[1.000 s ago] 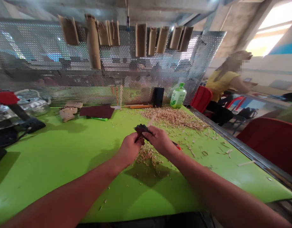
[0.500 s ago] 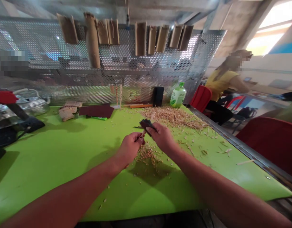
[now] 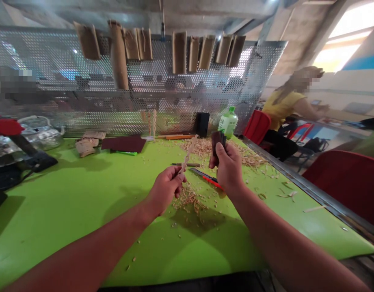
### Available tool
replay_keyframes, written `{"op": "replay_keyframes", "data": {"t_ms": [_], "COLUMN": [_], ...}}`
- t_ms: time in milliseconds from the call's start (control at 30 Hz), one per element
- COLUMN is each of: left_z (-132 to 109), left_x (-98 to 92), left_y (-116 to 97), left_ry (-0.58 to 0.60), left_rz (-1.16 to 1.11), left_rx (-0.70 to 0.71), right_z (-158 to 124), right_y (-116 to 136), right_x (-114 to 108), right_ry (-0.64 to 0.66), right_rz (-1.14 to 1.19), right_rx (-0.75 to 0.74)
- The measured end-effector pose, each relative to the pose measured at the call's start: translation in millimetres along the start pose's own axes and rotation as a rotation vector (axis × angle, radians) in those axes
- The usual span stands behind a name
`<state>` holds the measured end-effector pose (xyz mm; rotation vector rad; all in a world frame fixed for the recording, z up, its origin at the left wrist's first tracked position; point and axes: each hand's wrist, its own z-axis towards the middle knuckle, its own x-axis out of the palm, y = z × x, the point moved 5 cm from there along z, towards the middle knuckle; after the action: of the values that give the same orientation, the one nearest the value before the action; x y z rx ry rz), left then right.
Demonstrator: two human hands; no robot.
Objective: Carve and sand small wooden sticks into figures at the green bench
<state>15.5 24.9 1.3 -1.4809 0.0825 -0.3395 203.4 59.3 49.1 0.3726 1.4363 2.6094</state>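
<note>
My left hand (image 3: pixel 166 187) is closed around the lower end of a slim, pale carved wooden stick (image 3: pixel 189 154) with a twisted, wavy shape, its tip pointing up and away. To its right, my right hand (image 3: pixel 228 164) grips a folded piece of dark sandpaper (image 3: pixel 217 144), thumb pressed on its face, apart from the stick. Between the hands on the green table (image 3: pixel 83 194) lie a red utility knife (image 3: pixel 212 181) and a thin pen-like tool (image 3: pixel 193 164). Small wood chips (image 3: pixel 189 197) are heaped below them.
Wood shavings (image 3: pixel 247 156) spread near a green bottle (image 3: pixel 228 121) and a black upright object (image 3: pixel 202 124). A dark maroon sheet (image 3: pixel 123 144), wood pieces (image 3: pixel 86 145) and a metal kettle (image 3: pixel 42 132) are at left. A person in yellow (image 3: pixel 282 105) sits at right.
My right hand has moved right and up with the sandpaper, off the stick. The stick now shows along its length, tilted upward in my left hand, and the red knife has come into view.
</note>
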Motion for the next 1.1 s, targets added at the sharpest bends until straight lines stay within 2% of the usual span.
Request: {"op": "replay_keyframes", "data": {"t_ms": [167, 333, 600, 733, 867, 933, 1100], "left_z": [-4.2, -6.3, -4.8, -4.9, -5.3, -4.9, -3.8], "left_x": [3.9, 5.7, 1.2, 1.6, 5.0, 4.8, -0.5], "left_y": [-3.9, -7.3, -9.8, -9.5, -6.9, -6.2, -8.2], "left_ry": [0.040, 0.058, 0.029, 0.002, 0.028, 0.014, -0.074], "left_rz": [-0.075, -0.125, -0.003, 0.027, 0.007, 0.002, 0.067], "left_rx": [-0.033, -0.062, -0.012, -0.044, -0.091, -0.101, -0.084], "right_z": [-9.3, -15.6, -22.3, -23.5, -24.0, -24.8, -28.8], "right_y": [5.5, 9.9, 11.6, 10.4, 7.7, 5.3, -1.1], "right_x": [10.0, 13.8, 20.1, 21.1, 23.2, 25.2, 28.7], "right_ry": [0.112, 0.167, 0.233, 0.254, 0.307, 0.342, 0.328], "right_rz": [-0.013, -0.043, -0.068, -0.081, -0.152, -0.209, -0.295], "right_rx": [-0.045, -0.051, -0.027, -0.011, -0.007, 0.003, 0.042]}}
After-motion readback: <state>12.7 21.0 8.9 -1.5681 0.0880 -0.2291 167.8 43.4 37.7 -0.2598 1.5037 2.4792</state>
